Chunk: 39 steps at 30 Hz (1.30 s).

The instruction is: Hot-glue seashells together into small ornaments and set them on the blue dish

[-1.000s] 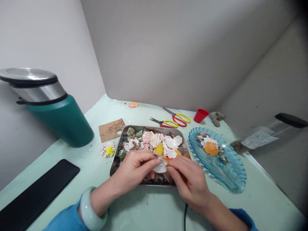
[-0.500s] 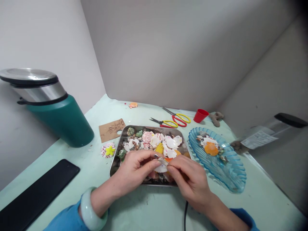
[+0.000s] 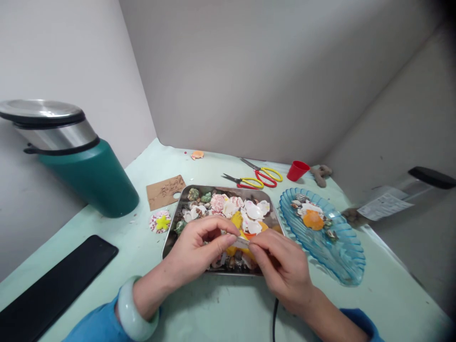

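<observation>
Between both hands, over the metal tray [image 3: 164, 251], is a small white shell [image 3: 243, 242], seen nearly edge-on as a thin pale strip. My left hand [image 3: 201, 249] pinches its left end between thumb and fingers. At the other end, my right hand [image 3: 281, 259] grips it the same way, fingers curled. Below them the tray holds many shells: pink-striped scallop shells [image 3: 218, 203], white shells [image 3: 253, 210], green snail shells [image 3: 193, 194] and a yellow piece [image 3: 236, 219]. My hands hide part of the tray's contents.
A blue oval dish [image 3: 342, 254] with shells stands right. Behind the tray lie two pairs of scissors [image 3: 252, 183] and a red cup [image 3: 298, 171]. Left are a brown card [image 3: 166, 192], a decorated shell [image 3: 159, 222], a phone [image 3: 57, 289] and a green bottle [image 3: 89, 175].
The white shell has tilted from showing its fan-shaped face to nearly edge-on, uncovering yellow pieces beneath. Both hands keep their pinch and have barely shifted.
</observation>
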Available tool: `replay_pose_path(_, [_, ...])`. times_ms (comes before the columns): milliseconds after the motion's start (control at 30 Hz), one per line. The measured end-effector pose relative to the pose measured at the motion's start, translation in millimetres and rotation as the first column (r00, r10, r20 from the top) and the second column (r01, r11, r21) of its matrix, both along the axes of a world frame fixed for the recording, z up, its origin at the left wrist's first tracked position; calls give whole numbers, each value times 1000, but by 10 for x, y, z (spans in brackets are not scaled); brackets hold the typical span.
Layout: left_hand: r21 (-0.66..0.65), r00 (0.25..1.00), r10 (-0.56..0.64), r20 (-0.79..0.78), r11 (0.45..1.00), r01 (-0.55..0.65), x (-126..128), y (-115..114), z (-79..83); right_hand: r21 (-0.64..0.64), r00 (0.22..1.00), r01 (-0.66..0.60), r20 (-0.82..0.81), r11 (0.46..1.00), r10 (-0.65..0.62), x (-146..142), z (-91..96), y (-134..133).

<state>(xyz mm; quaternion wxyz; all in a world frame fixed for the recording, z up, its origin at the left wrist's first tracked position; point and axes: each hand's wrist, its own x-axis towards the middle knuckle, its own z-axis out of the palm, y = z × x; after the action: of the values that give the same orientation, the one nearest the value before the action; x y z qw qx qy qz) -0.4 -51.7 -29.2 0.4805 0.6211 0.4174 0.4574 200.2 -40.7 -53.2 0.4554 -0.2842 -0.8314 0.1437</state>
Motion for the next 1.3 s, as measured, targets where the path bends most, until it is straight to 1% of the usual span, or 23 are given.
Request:
replay_pose_path(100, [-100,996,-49,77,993,57,-2,-3,-4,-12,1000,-6,5,1000,6,9,-3,-3])
replay_pose_path(167, [-143,994,-56,95,987,70,-4,-2,-5,-11,1000,-10,12,1000,10,9,-3,0])
replay_pose_path(433, [-263,999,-17,32,965,25,0,-4,-31,-25,1000,6,-1,1000,-6,3,2,8])
replay_pose_path(567, [-230,998,-41,42,972,50,15,-3,-2,-12,1000,-1,9,1000,1,6,11,3])
replay_pose_path(733, [-217,996,-5,92,976,25,5,-1,-3,23,999,-38,38,999,37,-5,16,24])
replay_pose_path(800, [-209,994,-15,109,977,38,-5,-5,-12,34,997,-41,65,999,39,-8,12,30])
replay_pose_path(933, [-200,991,-41,124,978,66,-12,-12,-21,6,998,-19,62,1000,19,-8,11,18])
replay_pose_path(1133, [-255,998,-13,69,966,30,6,1,-26,-47,999,3,47,999,-1,-5,9,6])
replay_pose_path(1300, [-210,999,-28,-37,978,19,27,-9,-21,-65,999,-1,45,998,4,-6,1,18])
